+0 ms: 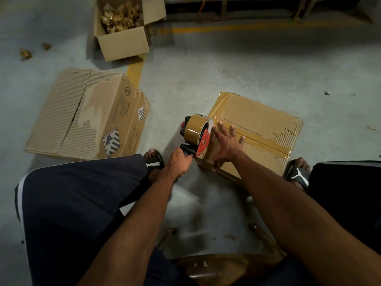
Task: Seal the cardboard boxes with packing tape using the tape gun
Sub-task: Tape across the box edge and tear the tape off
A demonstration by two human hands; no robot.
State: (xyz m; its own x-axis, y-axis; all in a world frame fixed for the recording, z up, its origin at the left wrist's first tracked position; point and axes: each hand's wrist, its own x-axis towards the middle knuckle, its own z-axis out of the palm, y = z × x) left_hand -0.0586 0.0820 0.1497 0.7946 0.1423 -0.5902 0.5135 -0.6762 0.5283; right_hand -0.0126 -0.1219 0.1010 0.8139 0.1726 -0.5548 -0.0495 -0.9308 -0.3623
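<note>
A closed cardboard box [259, 122] lies on the floor between my feet, with brown tape strips across its top. The tape gun [196, 134], red and black with a brown tape roll, sits at the box's near left corner. My left hand [179, 163] grips its black handle. My right hand [225, 144] lies flat on the box top beside the gun, fingers spread, pressing on the tape. A second, larger box [86, 114] with torn facing lies closed to the left.
An open box [123, 41] holding crumpled golden wrappers stands at the back left; two loose wrappers [25, 53] lie on the floor beside it. Yellow floor lines [135, 72] run behind. A wooden stool [222, 265] is under me. My sandalled feet flank the box.
</note>
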